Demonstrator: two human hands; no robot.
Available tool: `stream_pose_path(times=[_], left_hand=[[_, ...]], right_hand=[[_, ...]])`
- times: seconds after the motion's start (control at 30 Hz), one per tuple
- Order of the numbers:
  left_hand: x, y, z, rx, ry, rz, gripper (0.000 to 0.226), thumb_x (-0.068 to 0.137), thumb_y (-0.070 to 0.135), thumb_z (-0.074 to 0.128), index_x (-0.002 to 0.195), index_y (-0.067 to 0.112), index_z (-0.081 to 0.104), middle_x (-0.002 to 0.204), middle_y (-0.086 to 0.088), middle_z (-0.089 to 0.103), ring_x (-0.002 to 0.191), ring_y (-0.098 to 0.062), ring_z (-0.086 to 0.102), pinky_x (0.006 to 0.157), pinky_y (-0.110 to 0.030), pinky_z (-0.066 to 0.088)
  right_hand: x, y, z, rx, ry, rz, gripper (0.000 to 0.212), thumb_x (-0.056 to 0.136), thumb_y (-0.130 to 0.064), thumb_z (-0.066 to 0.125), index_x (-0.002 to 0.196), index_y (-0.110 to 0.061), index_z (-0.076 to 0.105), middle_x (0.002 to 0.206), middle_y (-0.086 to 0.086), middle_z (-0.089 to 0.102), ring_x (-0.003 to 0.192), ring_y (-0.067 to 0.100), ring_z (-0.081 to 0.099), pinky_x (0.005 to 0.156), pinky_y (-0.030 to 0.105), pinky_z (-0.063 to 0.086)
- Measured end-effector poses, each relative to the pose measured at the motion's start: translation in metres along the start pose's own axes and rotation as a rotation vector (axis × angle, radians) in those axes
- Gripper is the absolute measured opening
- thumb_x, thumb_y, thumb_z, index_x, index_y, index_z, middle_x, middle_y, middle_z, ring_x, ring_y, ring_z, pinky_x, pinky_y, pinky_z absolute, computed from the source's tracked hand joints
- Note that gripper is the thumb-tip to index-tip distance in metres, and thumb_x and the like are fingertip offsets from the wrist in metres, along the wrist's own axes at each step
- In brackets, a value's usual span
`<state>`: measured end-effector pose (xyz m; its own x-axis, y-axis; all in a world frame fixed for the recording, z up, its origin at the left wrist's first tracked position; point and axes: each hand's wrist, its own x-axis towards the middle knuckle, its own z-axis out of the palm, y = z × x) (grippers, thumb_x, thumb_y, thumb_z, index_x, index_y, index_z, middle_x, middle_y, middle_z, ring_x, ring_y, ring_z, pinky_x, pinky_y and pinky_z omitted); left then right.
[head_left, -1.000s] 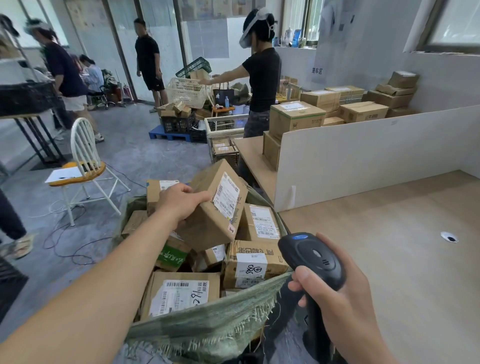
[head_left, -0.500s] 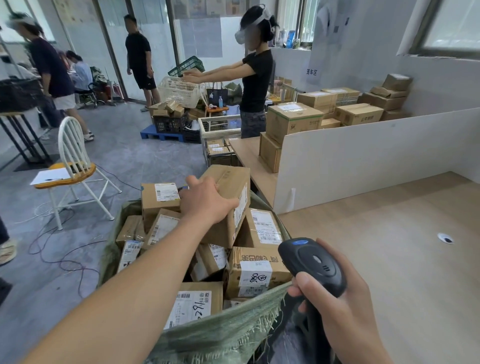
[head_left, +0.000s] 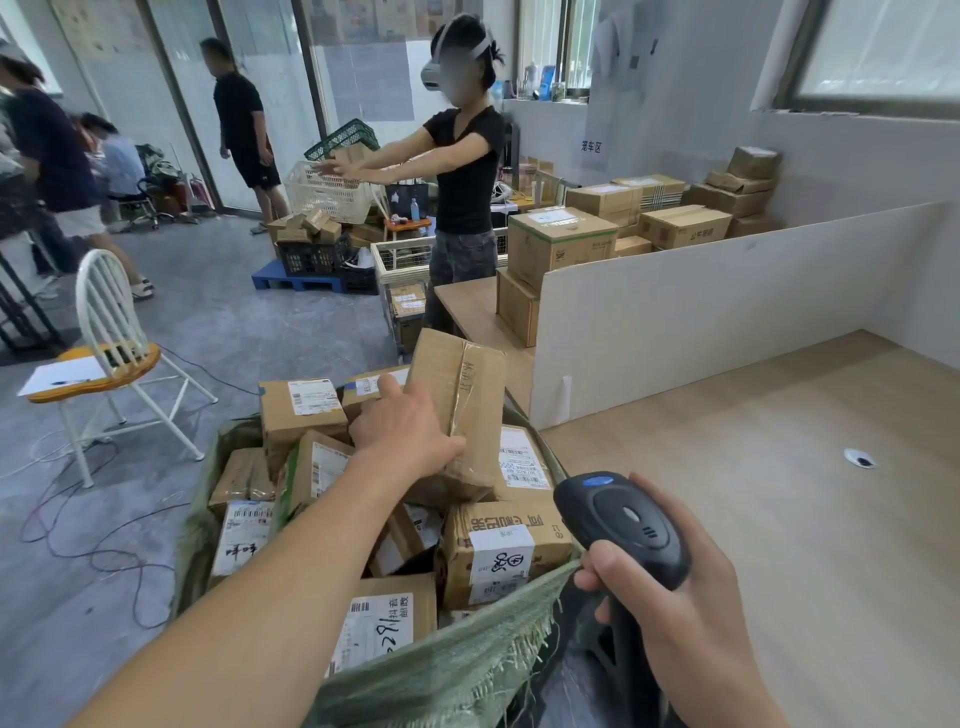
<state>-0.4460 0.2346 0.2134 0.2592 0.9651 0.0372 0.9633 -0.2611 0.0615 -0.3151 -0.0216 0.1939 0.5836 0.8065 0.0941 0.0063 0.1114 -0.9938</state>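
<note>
While the right hand (head_left: 685, 613) is gripping the black scanner (head_left: 621, 525) at near right, the left hand (head_left: 405, 431) is clasping a tilted carton (head_left: 462, 395) over the green sack (head_left: 441, 670).

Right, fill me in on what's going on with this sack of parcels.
A person is working through a green woven sack packed with labelled parcels. The left hand grips a tall cardboard box standing on end atop the pile, its taped side showing. The right hand holds a black barcode scanner beside the sack.
</note>
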Motion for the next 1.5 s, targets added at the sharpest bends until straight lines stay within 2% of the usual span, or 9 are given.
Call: stream_pose_path(times=[0.2,0.37,0.6,0.77,0.87,1.03,1.17,1.3,1.5], left_hand=[[0.002,-0.005,0.009,-0.164,-0.041,0.049,0.075,0.078,0.048,0.081,0.131,0.023,0.035,0.131,-0.008,0.035,0.093,-0.022,0.054,0.067,-0.034,0.049],[0.009,-0.005,0.007,-0.14,-0.023,0.041,0.066,0.081,0.053,0.075,0.132,0.025,0.043,0.133,-0.007,0.037,0.092,-0.021,0.051,0.069,-0.034,0.051],[0.01,0.002,0.001,-0.11,0.042,0.082,0.06,0.084,0.052,0.07,0.131,0.022,0.048,0.135,-0.007,0.039,0.102,-0.025,0.056,0.07,-0.037,0.051],[-0.015,0.026,-0.004,-0.126,0.179,0.199,0.052,0.086,0.047,0.067,0.127,0.021,0.051,0.136,-0.007,0.041,0.119,-0.029,0.047,0.086,-0.043,0.053],[-0.038,0.057,-0.009,-0.168,0.261,0.344,0.041,0.087,0.042,0.065,0.12,0.021,0.053,0.13,-0.004,0.049,0.113,-0.024,0.048,0.083,-0.039,0.054],[-0.094,0.127,-0.01,-0.191,0.206,0.536,0.054,0.091,0.044,0.059,0.138,0.018,0.049,0.139,-0.002,0.05,0.129,-0.022,0.045,0.096,-0.039,0.049],[-0.16,0.192,-0.01,-0.206,0.166,0.632,0.055,0.092,0.043,0.059,0.139,0.016,0.049,0.142,-0.003,0.049,0.133,-0.023,0.042,0.103,-0.039,0.044],[-0.232,0.262,-0.006,-0.182,0.15,0.756,0.058,0.094,0.048,0.055,0.143,0.017,0.045,0.146,0.0,0.045,0.136,-0.021,0.039,0.105,-0.037,0.041],[-0.346,0.376,0.004,-0.216,0.113,0.943,0.057,0.094,0.048,0.055,0.143,0.021,0.046,0.147,0.005,0.044,0.138,-0.016,0.038,0.097,-0.033,0.041]], right_hand=[[-0.006,-0.001,0.002,0.013,0.024,0.034,0.068,0.071,-0.007,0.091,0.124,-0.04,0.063,0.098,0.014,0.076,0.072,0.049,0.07,0.053,0.039,0.056],[-0.011,-0.006,0.002,0.03,0.092,0.058,0.085,0.045,-0.042,0.085,0.127,-0.037,0.063,0.095,0.015,0.076,0.072,0.051,0.069,0.051,0.038,0.056],[-0.023,-0.009,-0.006,0.022,0.13,0.068,0.087,0.041,-0.041,0.085,0.125,-0.038,0.063,0.1,0.016,0.075,0.074,0.042,0.073,0.051,0.037,0.056],[-0.037,-0.015,-0.021,0.006,0.147,0.038,0.081,0.045,-0.038,0.086,0.123,-0.039,0.063,0.101,0.015,0.076,0.077,0.038,0.075,0.051,0.038,0.056],[-0.05,-0.02,-0.044,-0.004,0.168,0.015,0.072,0.055,-0.025,0.085,0.122,-0.04,0.063,0.102,0.012,0.076,0.081,0.034,0.075,0.053,0.037,0.057],[-0.091,-0.032,-0.102,-0.024,0.238,-0.021,0.083,0.048,-0.041,0.084,0.127,-0.038,0.061,0.105,0.012,0.077,0.091,0.029,0.076,0.068,0.035,0.058],[-0.142,-0.044,-0.164,-0.027,0.334,-0.039,0.087,0.044,-0.041,0.082,0.129,-0.033,0.061,0.103,0.015,0.077,0.081,0.023,0.075,0.06,0.027,0.057],[-0.2,-0.056,-0.231,-0.027,0.434,-0.029,0.085,0.042,-0.04,0.082,0.125,-0.035,0.062,0.095,0.014,0.077,0.065,0.023,0.07,0.051,0.032,0.054],[-0.291,-0.074,-0.332,-0.068,0.668,-0.024,0.076,0.044,-0.044,0.079,0.119,-0.041,0.063,0.088,0.009,0.077,0.065,0.023,0.072,0.051,0.029,0.054]])
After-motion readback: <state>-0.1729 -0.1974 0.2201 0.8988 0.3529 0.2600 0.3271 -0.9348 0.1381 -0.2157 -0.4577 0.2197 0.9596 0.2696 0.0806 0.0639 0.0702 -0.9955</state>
